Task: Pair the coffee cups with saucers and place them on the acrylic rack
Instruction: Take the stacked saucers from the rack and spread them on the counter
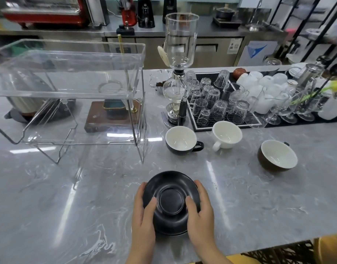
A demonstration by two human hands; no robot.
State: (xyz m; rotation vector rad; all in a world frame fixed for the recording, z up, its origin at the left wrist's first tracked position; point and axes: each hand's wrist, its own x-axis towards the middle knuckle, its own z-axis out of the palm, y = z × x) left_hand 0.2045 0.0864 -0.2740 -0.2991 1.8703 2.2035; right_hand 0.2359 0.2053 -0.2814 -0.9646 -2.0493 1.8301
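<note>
Both hands held a black saucer over the grey marble counter, close to the near edge. The left hand gripped the saucer's left rim and the right hand gripped its right rim. Each thumb lay on top, next to the round ring in the middle, and the other fingers curled under the edge. A second dark rim peeked out below the saucer, so there might have been another saucer under it, but I could not tell for sure.

3 coffee cups stood farther back on the counter, all empty. The black cup with a white inside sat upright behind the saucer, its handle pointing right. Just to its right was the white cup, tipped a little, with its handle at the lower left. Well off to the right was the brown cup, white inside and leaning over to one side.

The acrylic rack stood on the left side of the counter. It was clear, with 2 shelves, and neither shelf had a cup or saucer on it. Through it, a wooden base with a small dark dish showed behind.

A tall glass siphon coffee maker stood behind the black cup. To its right, a black mat held many clear glasses turned upside down, and wine glasses stood farther right.
</note>
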